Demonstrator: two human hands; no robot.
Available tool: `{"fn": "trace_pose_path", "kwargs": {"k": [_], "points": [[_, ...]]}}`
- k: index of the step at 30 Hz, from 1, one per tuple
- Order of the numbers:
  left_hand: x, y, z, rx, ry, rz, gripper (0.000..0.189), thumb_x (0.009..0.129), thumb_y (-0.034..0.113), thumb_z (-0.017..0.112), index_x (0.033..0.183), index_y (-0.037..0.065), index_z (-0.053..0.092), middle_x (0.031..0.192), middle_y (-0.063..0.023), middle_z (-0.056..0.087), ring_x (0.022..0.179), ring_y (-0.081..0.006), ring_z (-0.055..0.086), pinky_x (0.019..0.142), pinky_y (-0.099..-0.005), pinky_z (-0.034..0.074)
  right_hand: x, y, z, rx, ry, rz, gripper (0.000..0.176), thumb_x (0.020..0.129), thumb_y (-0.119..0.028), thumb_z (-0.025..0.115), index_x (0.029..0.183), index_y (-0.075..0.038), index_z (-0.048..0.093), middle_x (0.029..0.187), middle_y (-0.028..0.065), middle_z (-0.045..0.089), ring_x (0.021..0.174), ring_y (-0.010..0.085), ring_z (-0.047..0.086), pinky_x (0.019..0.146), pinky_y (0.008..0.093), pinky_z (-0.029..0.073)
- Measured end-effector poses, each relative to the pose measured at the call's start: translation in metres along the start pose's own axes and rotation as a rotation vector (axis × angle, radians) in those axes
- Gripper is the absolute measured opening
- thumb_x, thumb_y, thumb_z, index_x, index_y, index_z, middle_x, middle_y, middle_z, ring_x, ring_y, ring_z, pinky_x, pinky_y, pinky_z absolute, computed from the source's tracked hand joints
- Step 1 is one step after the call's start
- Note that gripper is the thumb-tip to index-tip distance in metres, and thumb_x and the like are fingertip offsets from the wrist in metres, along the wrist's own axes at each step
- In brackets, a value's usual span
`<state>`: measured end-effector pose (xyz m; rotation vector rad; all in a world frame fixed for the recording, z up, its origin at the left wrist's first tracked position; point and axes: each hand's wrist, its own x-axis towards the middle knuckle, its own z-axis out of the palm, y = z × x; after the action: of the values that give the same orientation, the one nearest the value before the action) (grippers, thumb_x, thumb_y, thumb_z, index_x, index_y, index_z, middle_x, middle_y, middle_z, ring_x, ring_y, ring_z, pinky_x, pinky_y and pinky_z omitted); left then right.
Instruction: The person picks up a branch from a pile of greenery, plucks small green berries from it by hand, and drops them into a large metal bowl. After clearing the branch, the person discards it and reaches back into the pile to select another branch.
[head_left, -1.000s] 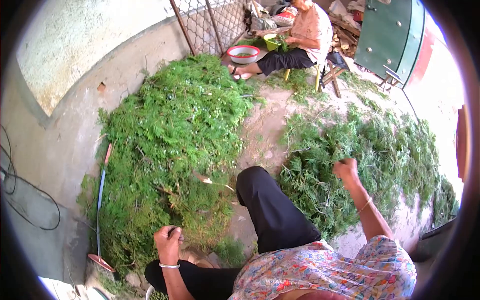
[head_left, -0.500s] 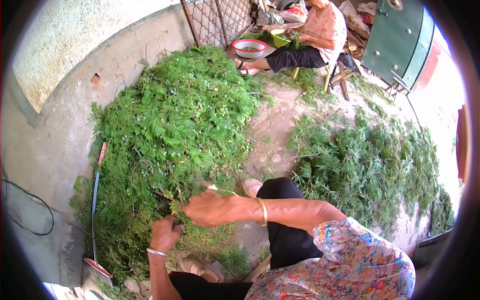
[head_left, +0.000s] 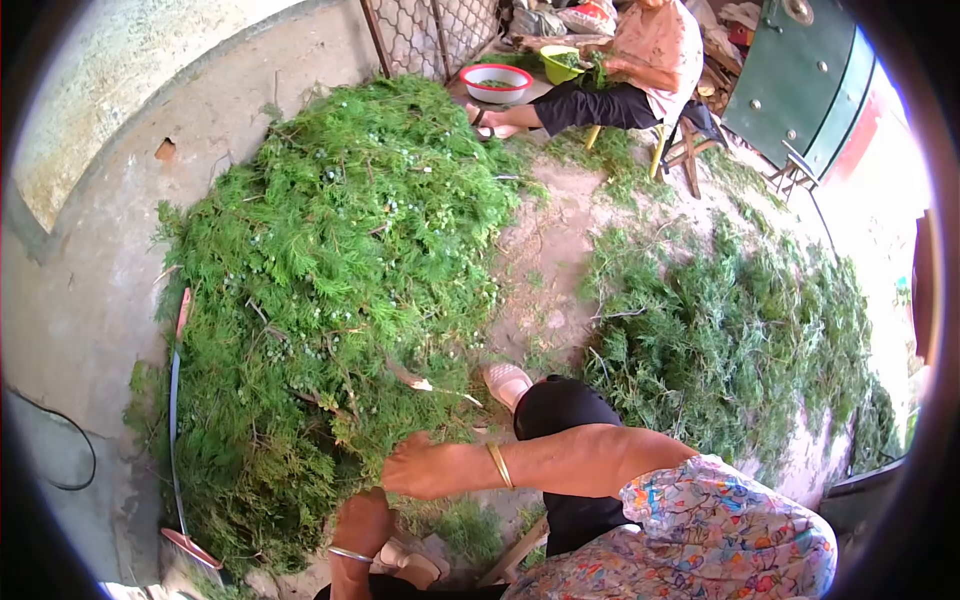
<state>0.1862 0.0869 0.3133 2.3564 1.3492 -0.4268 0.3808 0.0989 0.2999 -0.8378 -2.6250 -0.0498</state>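
Note:
My right hand (head_left: pixel 428 468), with a gold bangle on its wrist, is closed just off the near edge of a big heap of leafy green branches (head_left: pixel 340 250). Close below it, nearly touching, my left hand (head_left: pixel 363 523) with a silver bangle is closed too. Whatever the fingers of either hand pinch is hidden. Small pale-blue berries dot the heap's flat, scaly sprays. A cut branch end (head_left: pixel 412 378) with pale wood pokes out a little beyond my right hand. Some loose green sprigs (head_left: pixel 468 530) lie on the ground near my hands.
A second pile of greenery (head_left: pixel 730 340) spreads on the right. A long-handled tool (head_left: pixel 175 430) lies along the left wall. At the back, a seated person (head_left: pixel 650 60) handles sprigs over a yellow-green bowl (head_left: pixel 560 66), beside a red-rimmed white basin (head_left: pixel 496 93).
Both hands have drawn back from the heap toward my body, and they are now closer together. The view has shifted slightly. The seated person's hands remain at the yellow-green bowl.

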Motion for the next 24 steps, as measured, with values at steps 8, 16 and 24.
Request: {"fn": "trace_pose_path", "kwargs": {"k": [8,16,24], "points": [[-0.001,0.007,-0.004,-0.019,-0.057,-0.015,0.031,0.075,0.023,0.064,0.092,0.0,0.053,0.09,-0.0224,0.06,0.087,-0.0392,0.059,0.076,-0.0482,0.046,-0.008,-0.007,0.0,-0.154,-0.045,-0.024,0.017,0.077,-0.017,0.05,0.073,-0.003,0.059,0.068,0.0123,0.057,0.059,0.0286,0.06,0.041,0.0454,0.046],[-0.008,0.013,0.002,0.062,-0.007,0.017,0.032,0.073,0.024,0.066,0.091,-0.001,0.055,0.085,-0.0219,0.062,0.082,-0.0389,0.061,0.072,-0.0459,0.049,-0.017,-0.004,-0.007,-0.223,-0.017,0.0,0.017,0.074,-0.017,0.051,0.068,-0.003,0.058,0.064,0.0132,0.057,0.056,0.0292,0.06,0.041,0.0455,0.045],[-0.002,0.003,0.03,0.057,0.056,0.123,0.014,0.076,0.015,0.054,0.083,0.004,0.058,0.08,-0.0168,0.062,0.077,-0.0349,0.062,0.067,-0.0456,0.05,-0.026,0.0,-0.008,-0.389,0.099,-0.044,0.015,0.069,-0.019,0.051,0.066,-0.005,0.055,0.06,0.0107,0.054,0.051,0.0228,0.052,0.049,0.0396,0.047]]}}
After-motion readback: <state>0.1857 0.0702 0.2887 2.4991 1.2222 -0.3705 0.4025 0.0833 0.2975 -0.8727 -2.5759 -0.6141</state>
